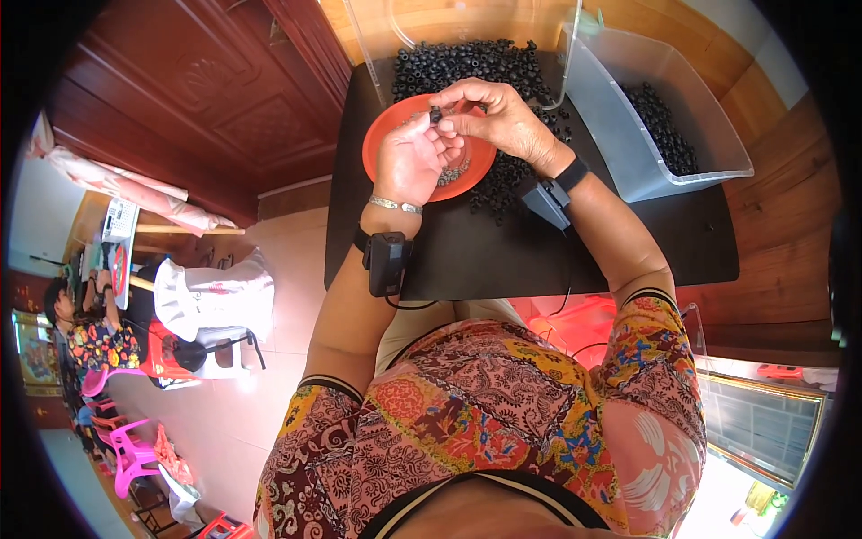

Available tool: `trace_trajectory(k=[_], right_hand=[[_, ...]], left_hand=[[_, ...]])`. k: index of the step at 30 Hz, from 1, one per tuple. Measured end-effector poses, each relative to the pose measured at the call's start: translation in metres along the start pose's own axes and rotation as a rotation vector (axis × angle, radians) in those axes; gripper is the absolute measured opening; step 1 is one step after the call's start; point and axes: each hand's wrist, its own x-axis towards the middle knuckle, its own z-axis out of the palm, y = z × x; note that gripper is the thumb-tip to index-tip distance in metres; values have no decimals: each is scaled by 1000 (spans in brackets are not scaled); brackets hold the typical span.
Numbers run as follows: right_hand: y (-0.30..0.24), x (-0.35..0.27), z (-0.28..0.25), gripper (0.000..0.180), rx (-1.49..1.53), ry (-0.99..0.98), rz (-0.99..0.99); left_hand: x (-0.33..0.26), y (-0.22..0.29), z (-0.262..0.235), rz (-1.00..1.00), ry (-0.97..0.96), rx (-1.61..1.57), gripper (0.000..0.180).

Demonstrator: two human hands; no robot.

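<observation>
A small black ring-like piece [435, 115] is pinched between my hands above an orange bowl [370, 154]. My left hand [411, 166] is palm up with its fingers curled, its thumb against the piece. From the right, my right hand [505, 119] closes thumb and forefinger on the same piece. Inside the bowl lie many small metal-coloured bits [455, 172], partly covered by my hands. Loose black pieces [496, 190] are scattered beside the bowl, and a large heap of black pieces [467, 67] lies behind it on the dark table [467, 260].
To the right stands a translucent plastic bin [620, 148] holding more black pieces [660, 130]. Clear panels rise around the heap. A white sack [220, 292] is on the floor at left, near another person [99, 346] and pink plastic chairs [133, 458].
</observation>
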Motion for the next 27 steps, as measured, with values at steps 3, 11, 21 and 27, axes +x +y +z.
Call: trace_trajectory(k=[3,11,21,27], right_hand=[[-1,-1,3,23,-158,27,-143],[-1,0,7,28,-427,105,-354],[-5,-2,14,31,-612,220,-479],[-3,-4,16,29,-806,241,-575]], left_hand=[[-1,0,2,23,10,13,24],[0,-2,3,31,20,24,21],[1,-4,-1,39,7,16,19],[3,-7,-5,33,-29,-6,29]])
